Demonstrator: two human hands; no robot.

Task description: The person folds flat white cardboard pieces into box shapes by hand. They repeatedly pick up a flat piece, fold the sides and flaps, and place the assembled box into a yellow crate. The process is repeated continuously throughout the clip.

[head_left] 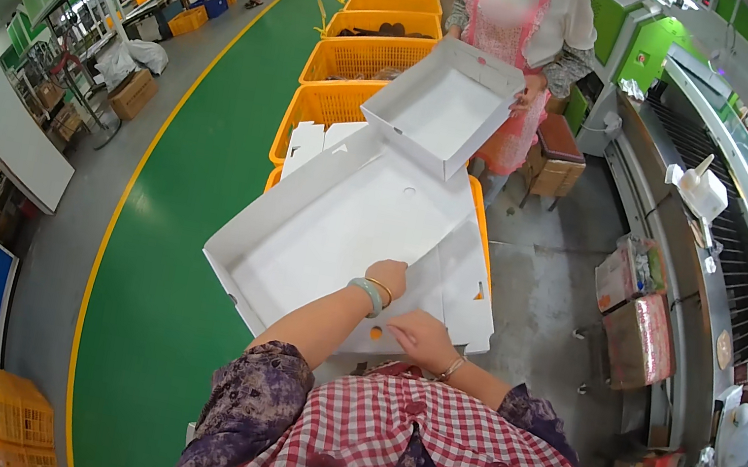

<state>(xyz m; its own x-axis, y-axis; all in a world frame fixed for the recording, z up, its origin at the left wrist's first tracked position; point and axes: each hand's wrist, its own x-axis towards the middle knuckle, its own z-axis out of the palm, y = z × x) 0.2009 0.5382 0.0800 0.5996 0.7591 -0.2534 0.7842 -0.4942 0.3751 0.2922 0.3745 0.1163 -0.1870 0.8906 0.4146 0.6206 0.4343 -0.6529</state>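
Observation:
A large white cardboard box [356,220] lies tilted before me, its far and left walls raised and its right and near flaps spread flat. My left hand [386,281] is closed at the fold along its right side, with a bangle and a bracelet on the wrist. Close to the near corner, my right hand [425,340] has its fingers curled together on a flap; the fingertips are partly hidden. Across from me, a co-worker in a pink apron [504,16] holds a smaller, folded-up white box [447,101] whose near corner overlaps mine.
A row of yellow plastic baskets [364,62] runs away ahead, some holding dark items. On the right stand a long machine [696,220] with a slatted bed and a wrapped carton [640,341]. A green floor lane [184,230] with a yellow line is at left.

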